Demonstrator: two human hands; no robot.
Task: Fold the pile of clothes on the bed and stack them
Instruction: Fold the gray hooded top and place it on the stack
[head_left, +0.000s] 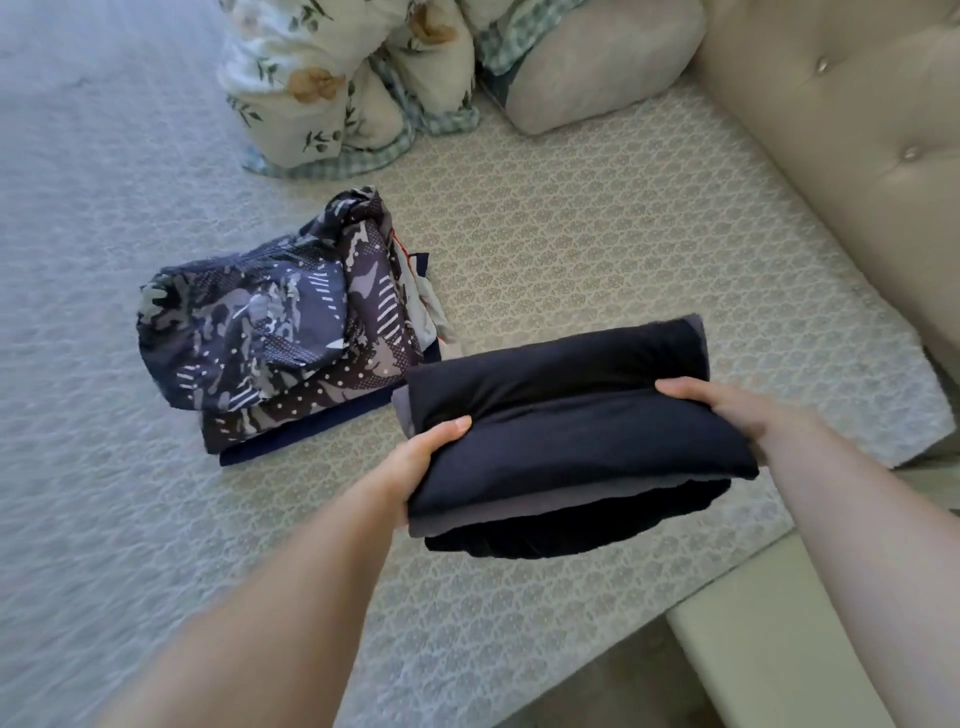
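While held between both hands, folded dark bundle sits above the bed, apparently lifted (a shadowed underside hangs below its near edge). Left hand clamped on the bundle's left end, thumb on top, fingers tucked beneath and out of sight. Right hand gripping the right end the same way, thumb over the top fold, the rest hidden by cloth. Long axis running left to right, from 1 hand to the other, tilted slightly so the right end lies farther away. At least 2 layers showing, navy over grey, folded edge toward the viewer.

Patterned stack of folded clothes lying to the left and a little beyond, just beside the bundle's far left corner, possibly touching; cannot tell. Left hand nearer to it. Likely next move: carry leftward and away, then lower on top with long axis matched to the stack's. Top of that stack lumpy, so some risk of sliding. Rolled floral quilt and headboard farther back.
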